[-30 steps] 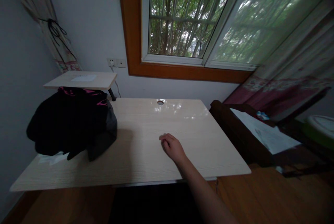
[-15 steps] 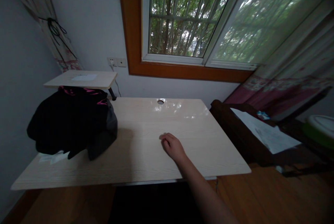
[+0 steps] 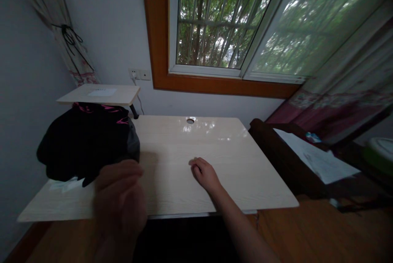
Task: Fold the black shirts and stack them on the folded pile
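Note:
My right hand point(image 3: 206, 174) rests on the pale wood-grain desk point(image 3: 172, 189), its fingers curled into a loose fist with nothing visible in it. My left hand point(image 3: 121, 197) is raised over the desk's front edge, close to the camera and smeared by motion. Its fingers look bent, but whether they hold anything does not show. Behind it lies a heap of black cloth point(image 3: 82, 144) with pink marks and a dark grey part at its right side. The left hand covers the heap's lower right; whether they touch cannot be told.
A small raised shelf point(image 3: 123, 95) with a paper point(image 3: 102, 92) stands above the heap. More papers point(image 3: 66, 184) lie under the cloth. A cable hole point(image 3: 190, 121) is near the desk's back edge. To the right, dark brown furniture point(image 3: 260, 136) bears a white sheet point(image 3: 316, 156).
My left hand has come into view from below, in front of the black cloth. My right hand stays in its place on the desk. The view has shifted slightly.

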Demonstrator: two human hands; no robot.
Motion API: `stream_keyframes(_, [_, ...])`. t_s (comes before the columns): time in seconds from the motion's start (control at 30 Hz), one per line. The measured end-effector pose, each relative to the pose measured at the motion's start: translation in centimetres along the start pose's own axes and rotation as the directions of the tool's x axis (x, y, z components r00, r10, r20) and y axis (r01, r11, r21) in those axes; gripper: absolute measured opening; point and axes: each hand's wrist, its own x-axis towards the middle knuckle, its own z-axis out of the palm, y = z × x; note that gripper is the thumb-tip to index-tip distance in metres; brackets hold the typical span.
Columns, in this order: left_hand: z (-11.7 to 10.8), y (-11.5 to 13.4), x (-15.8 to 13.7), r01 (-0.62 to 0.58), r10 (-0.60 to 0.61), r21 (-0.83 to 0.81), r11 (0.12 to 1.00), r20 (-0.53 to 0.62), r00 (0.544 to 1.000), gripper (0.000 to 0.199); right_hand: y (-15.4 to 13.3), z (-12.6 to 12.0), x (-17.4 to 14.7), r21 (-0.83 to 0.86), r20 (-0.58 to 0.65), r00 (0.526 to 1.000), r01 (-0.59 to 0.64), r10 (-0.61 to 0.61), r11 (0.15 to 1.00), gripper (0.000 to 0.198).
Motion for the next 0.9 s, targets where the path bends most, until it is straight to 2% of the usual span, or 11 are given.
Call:
stream_keyframes(0.07, [1.6,-2.0,-0.6,0.023,-0.026,0.050,0.998,0.048,0.999,0.022,0.0,0.0,0.0,0.003,-0.002,1.000,0.008,-0.008,1.000,0.030])
stream_keyframes(0.1, [2.6,-3.5,-1.2,0.043,-0.058,0.094,0.995,0.162,0.985,0.023,0.0,0.0,0.0,0.003,-0.002,1.000,0.011,-0.011,1.000,0.030])
stream_keyframes(0.17, [4.2,-7.1,-2.9,0.063,-0.124,0.168,0.984,0.384,0.915,0.030,0.0,0.0,0.1,0.004,0.001,1.000,0.011,-0.011,1.000,0.030])
stream_keyframes(0.23, [5.2,-10.8,-5.0,0.024,-0.151,0.236,0.971,0.534,0.832,0.037,0.0,-0.1,0.1,0.006,0.003,1.000,0.009,-0.009,1.000,0.029])
stream_keyframes(0.3, [5.5,-13.6,-6.8,-0.004,-0.198,0.314,0.949,0.608,0.769,0.046,0.0,-0.1,0.1,0.006,0.000,1.000,0.009,-0.009,1.000,0.029])
stream_keyframes(0.37, [5.5,-15.2,-8.0,-0.044,-0.214,0.359,0.932,0.645,0.734,0.049,0.1,-0.1,0.1,0.007,0.000,1.000,0.015,-0.015,1.000,0.029])
stream_keyframes(0.57, [5.7,-15.2,-8.7,-0.156,-0.216,0.444,0.883,0.677,0.703,0.051,0.3,0.0,0.0,0.012,-0.009,1.000,0.030,-0.030,0.999,0.032])
stream_keyframes(0.9, [5.9,-15.3,-8.8,-0.166,-0.244,0.473,0.865,0.687,0.685,0.052,0.3,0.1,-0.1,-0.006,-0.028,0.999,0.017,-0.018,1.000,0.031])
